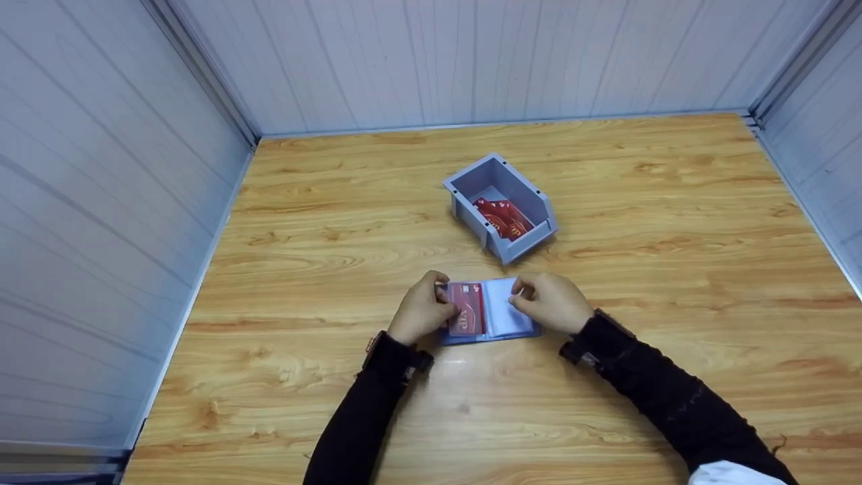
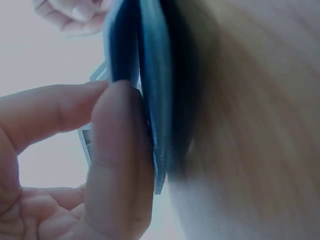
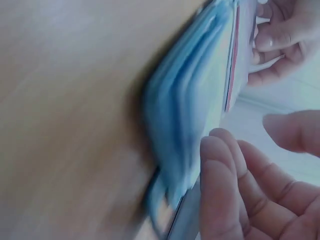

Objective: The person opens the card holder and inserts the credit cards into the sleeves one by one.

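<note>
A blue card holder [image 1: 494,337] lies spread on the table with clear plastic pages. Its left side carries a red VIP card [image 1: 465,310]; the right-hand page [image 1: 502,306] looks pale. My left hand [image 1: 423,310] pinches the holder's left edge, thumb over the card side. In the left wrist view, the left fingers [image 2: 122,160] lie against the blue cover [image 2: 157,75]. Over the right-hand page is my right hand [image 1: 549,302], fingers bent. The right wrist view shows a gap between its thumb and fingertips [image 3: 217,155], beside the page edges, with nothing visible between them.
Behind the holder stands a grey plastic bin [image 1: 518,252], set at an angle, with several red cards [image 1: 502,217] inside. The wooden table [image 1: 303,269] is bounded by white panel walls [image 1: 404,67] at the back and both sides.
</note>
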The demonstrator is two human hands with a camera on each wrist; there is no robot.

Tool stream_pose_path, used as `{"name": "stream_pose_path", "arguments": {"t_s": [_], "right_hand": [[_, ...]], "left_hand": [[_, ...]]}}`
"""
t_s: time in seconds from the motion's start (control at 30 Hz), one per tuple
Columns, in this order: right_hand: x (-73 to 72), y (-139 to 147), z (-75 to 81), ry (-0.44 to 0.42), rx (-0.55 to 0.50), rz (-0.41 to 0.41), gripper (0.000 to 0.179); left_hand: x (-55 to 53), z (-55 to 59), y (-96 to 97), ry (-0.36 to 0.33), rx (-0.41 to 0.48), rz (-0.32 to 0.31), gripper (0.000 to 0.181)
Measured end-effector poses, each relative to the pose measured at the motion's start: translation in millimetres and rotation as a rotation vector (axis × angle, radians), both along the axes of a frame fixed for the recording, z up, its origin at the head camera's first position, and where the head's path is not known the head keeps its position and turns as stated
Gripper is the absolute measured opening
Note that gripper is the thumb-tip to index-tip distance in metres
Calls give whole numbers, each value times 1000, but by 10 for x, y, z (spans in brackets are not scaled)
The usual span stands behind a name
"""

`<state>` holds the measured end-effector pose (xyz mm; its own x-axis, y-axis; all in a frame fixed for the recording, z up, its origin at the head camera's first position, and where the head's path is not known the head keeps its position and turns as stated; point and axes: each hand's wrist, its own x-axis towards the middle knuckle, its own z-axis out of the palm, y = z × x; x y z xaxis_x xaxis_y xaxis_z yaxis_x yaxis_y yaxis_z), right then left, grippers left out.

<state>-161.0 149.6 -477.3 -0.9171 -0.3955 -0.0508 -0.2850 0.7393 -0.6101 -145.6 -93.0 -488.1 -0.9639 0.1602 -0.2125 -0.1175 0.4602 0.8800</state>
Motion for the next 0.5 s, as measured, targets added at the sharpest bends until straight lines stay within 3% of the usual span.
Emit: {"name": "stream_pose_path", "arguments": {"t_s": [0.23, 0.5], "right_hand": [[-31, 179, -61, -53, 5, -20, 11], [-50, 228, -110, -55, -14, 2, 15]], "left_hand": [[10, 20, 11, 97, -168, -6, 52], [59, 34, 67, 211, -372, -41, 47]]}}
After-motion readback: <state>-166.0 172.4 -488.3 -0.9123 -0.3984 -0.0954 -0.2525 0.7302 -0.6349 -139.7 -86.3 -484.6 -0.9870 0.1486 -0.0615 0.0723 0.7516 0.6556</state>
